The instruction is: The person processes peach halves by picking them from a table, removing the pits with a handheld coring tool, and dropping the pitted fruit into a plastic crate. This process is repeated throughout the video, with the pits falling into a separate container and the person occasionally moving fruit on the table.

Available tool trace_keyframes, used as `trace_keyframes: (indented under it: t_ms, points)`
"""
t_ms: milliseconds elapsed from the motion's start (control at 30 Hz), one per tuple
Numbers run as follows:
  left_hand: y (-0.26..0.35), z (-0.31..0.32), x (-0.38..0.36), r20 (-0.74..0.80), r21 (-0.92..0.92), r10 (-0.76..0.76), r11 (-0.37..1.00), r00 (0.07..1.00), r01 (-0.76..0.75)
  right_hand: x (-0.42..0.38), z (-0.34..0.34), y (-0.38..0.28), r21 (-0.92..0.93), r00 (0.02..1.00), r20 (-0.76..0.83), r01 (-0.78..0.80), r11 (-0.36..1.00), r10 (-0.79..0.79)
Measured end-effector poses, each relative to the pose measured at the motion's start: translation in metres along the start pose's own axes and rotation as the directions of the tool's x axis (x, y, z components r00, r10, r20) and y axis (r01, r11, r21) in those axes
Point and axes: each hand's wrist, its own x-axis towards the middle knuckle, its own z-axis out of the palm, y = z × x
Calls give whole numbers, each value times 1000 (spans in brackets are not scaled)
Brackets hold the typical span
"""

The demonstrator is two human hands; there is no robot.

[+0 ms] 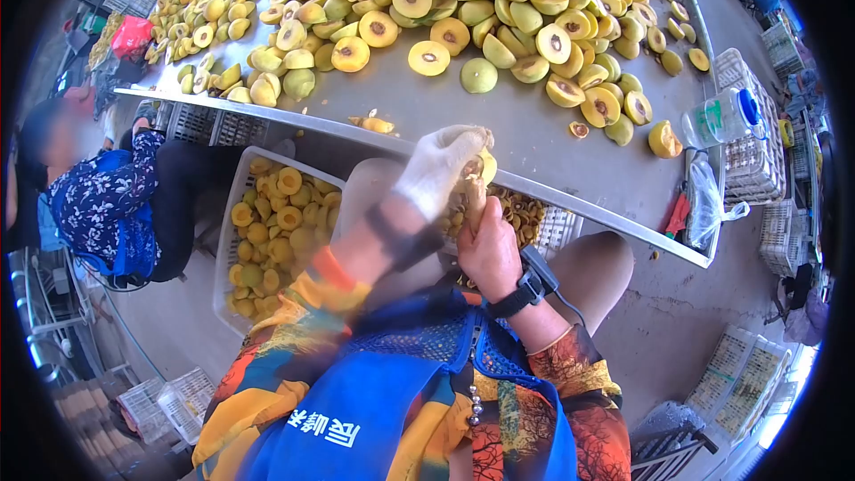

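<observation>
My left hand [443, 169], in a pale work glove, is closed around a yellow peach half [487, 166] just past the table's near edge. In my bare right hand [490, 252] is the light wooden handle [476, 199] of a small tool, pointing up at the fruit. The tool's working end is hidden by the glove and fruit. Below my hands sits a crate [559, 230] holding brown and yellow scraps. Left of my knees, a white crate [233, 180] holds hollowed peach halves [283, 230].
A metal table [525, 153] carries a heap of cut peach halves [411, 0], many showing brown centres. Toward its right end are a clear plastic jug [718, 118] and a plastic bag [706, 205]. A co-worker [107, 191] sits at the left. Stacked crates [753, 160] stand at the right.
</observation>
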Motion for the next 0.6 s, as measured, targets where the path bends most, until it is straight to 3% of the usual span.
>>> trace_keyframes:
  t_ms: [133, 233, 300, 333, 433, 467, 533, 600]
  points:
    - [21, -17, 11, 181, 309, -157, 946, 971, 95, 2, -3, 3, -53, 995, 69, 72, 996, -68]
    - [15, -15, 12, 124, 270, -54, 963, 991, 18, 10, -3, 10, -61, 985, 72, 162, 985, -158]
    - [2, -4, 10, -71, 242, 119, 965, 990, -98, 16, 0, 13, -38, 984, 38, 177, 983, -176]
    - [-6, 0, 9, -170, 235, 201, 959, 965, -158, 15, 4, 12, 44, 993, 41, 107, 993, -109]
    - [-27, 3, 7, -137, 415, 535, 795, 834, -442, 3, 18, 8, 275, 999, -33, 36, 961, -28]
    - [-32, 2, 9, -105, 457, 560, 762, 822, -460, 2, 29, 12, 319, 996, -88, 41, 947, -13]
    - [-13, 4, 7, -130, 238, 220, 954, 967, -185, 1, 19, 6, 234, 999, -16, -35, 972, 40]
    - [3, -3, 13, -69, 100, -94, 990, 993, 101, 2, 16, 8, 157, 1000, 3, -26, 987, 26]
